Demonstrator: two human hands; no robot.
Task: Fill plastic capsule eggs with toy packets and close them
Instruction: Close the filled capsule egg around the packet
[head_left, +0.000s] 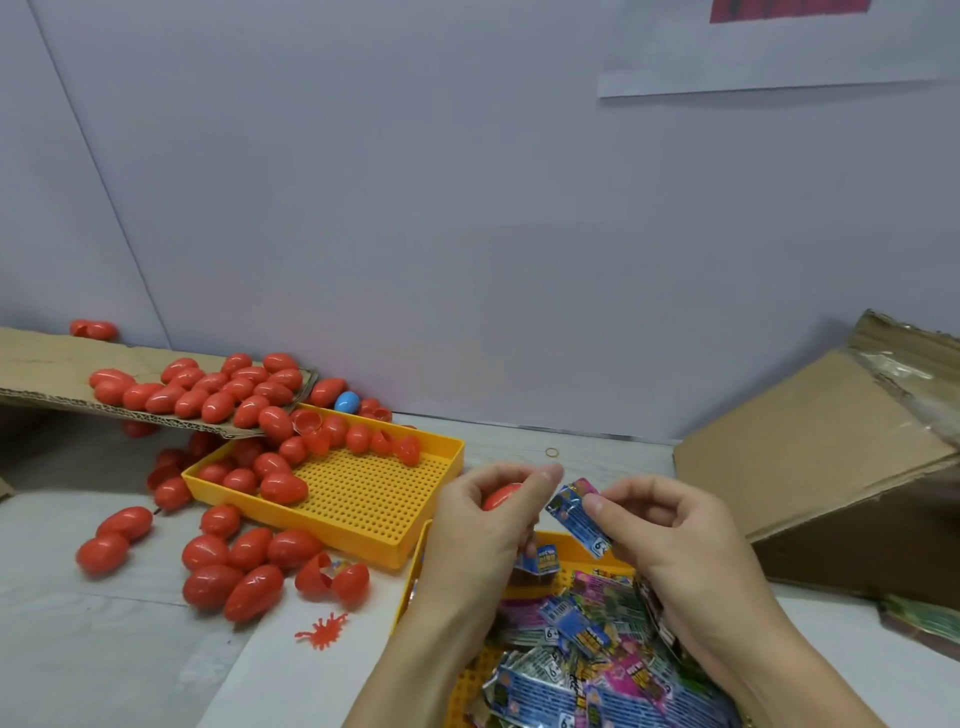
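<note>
The scene is evenly, softly lit; faint shadows are cast on the tabletop (130, 649); edges are bent by wide-angle distortion.

Glossy, smooth red plastic is seen on the capsule eggs (249, 551). The yellow tray (363, 499) is matt plastic, perforated. Shiny, crinkled foil film forms the toy packets (576, 639). Rough, matt corrugated cardboard makes up the box (789, 457) at right.
</note>
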